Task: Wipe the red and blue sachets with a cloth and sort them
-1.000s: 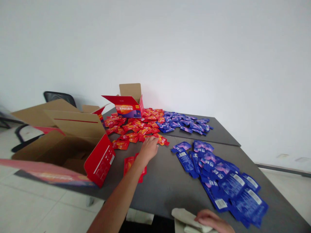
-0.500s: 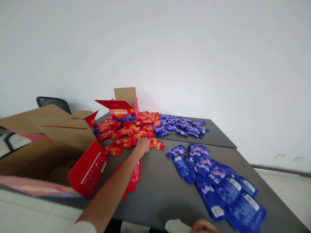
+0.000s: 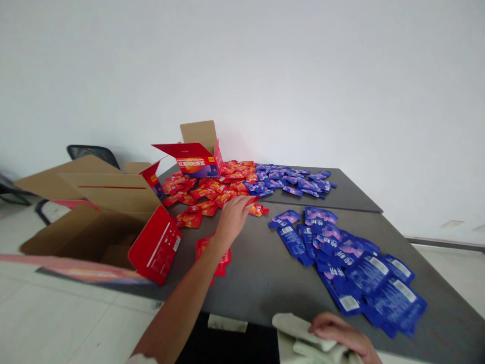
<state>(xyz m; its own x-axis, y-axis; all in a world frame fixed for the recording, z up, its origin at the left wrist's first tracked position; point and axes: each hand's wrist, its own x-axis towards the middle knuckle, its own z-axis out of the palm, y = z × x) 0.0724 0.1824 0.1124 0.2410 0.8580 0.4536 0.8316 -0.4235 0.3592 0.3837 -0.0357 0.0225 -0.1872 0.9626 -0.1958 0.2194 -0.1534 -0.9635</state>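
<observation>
Packets (image 3: 225,258) lie apart from a larger red heap (image 3: 212,188). Left hand (image 3: 233,215) pinches a red packet (image 3: 253,200); right hand (image 3: 341,334) grips cloth (image 3: 295,326)

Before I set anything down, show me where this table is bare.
The widest bare patch is the near tabletop between the small red stack and the near blue pile. The far panel is bare right of the far blue pile. It is crowded past the left hand, where red packets spread up to the far box.
</observation>
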